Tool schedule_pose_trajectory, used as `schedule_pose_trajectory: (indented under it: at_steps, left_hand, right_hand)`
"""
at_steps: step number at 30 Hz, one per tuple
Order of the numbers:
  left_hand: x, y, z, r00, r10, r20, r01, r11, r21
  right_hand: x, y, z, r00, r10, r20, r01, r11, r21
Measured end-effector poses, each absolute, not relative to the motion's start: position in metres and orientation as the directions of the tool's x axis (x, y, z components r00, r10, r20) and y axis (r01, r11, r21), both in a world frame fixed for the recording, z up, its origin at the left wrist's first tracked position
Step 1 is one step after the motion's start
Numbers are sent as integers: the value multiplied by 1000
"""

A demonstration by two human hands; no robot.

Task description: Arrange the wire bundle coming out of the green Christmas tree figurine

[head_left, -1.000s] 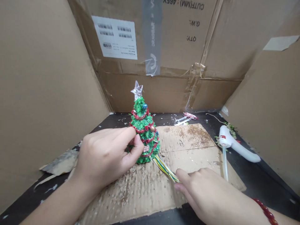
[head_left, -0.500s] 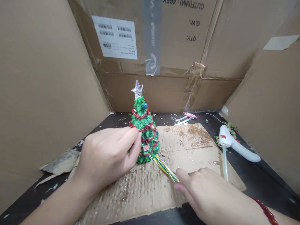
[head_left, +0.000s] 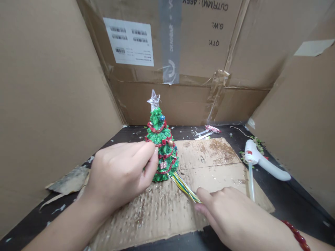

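A small green tree with red garland, a pink parcel, small balls and a clear star on top stands upright on a cardboard sheet. My left hand is closed in a pinch at the tree's left side; whatever lies between its fingertips is hidden. Yellow, green and white wires run from the tree's base to the lower right. Their far ends are in my right hand, whose thumb and fingers are closed on them.
A white glue gun with a clear glue stick lies on the right. Red-and-white string sits behind the sheet. Torn cardboard lies at left. Tall cardboard walls stand at the back and both sides.
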State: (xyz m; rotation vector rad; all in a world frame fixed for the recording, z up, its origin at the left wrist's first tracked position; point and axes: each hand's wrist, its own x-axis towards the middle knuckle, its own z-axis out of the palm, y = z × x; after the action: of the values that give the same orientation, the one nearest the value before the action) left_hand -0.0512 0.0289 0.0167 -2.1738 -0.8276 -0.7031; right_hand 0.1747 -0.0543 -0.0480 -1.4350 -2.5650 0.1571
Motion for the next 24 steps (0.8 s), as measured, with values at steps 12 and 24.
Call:
schedule_pose_trajectory:
  at_steps: [12,24]
  left_hand:
    - [-51,32,14,641,393,660,742,-540,-399]
    - [-50,30,16,629,419,654,755,-528,-388]
  right_hand:
    - [175,-56,-49,-516,847,129,828,532,-176]
    - [174,-53,-49,-520,846,123,832,533,-150]
